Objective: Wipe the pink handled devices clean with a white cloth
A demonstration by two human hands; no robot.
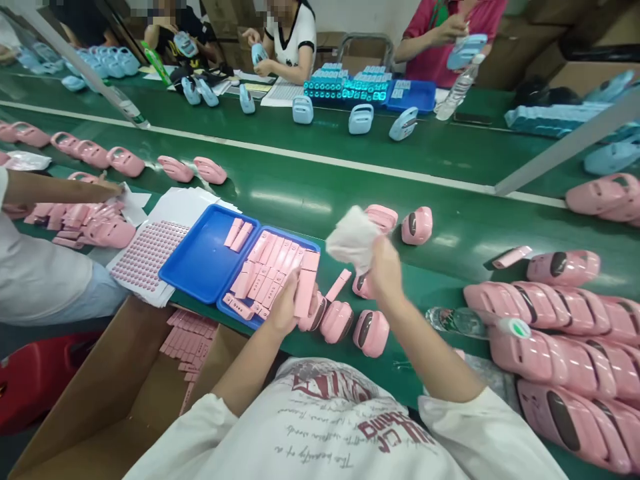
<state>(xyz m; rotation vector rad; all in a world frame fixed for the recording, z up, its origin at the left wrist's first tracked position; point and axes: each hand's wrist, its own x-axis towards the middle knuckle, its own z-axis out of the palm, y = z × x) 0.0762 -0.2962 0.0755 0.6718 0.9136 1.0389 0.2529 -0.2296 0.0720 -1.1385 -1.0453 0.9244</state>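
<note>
My left hand (284, 308) is closed around a flat pink plastic strip (306, 283), held upright over the right edge of a blue tray (195, 257). Pink strips (270, 257), some with small dark markings, fill the tray's right compartment; a couple more lie in the left one. In my right hand (387, 270) is a crumpled white cloth (351, 241), raised above the bench. Rounded pink housings with dark windows, such as one pink housing (337, 322), stand just in front of me. A loose pink strip (339, 285) leans near them.
Rows of pink housings (555, 360) and a plastic bottle (465, 322) lie to the right. A cardboard box (100, 400) with pink strips stands lower left. Left of the tray lies a sticker sheet (150, 257). Co-workers across the green conveyor (280, 173) handle blue housings.
</note>
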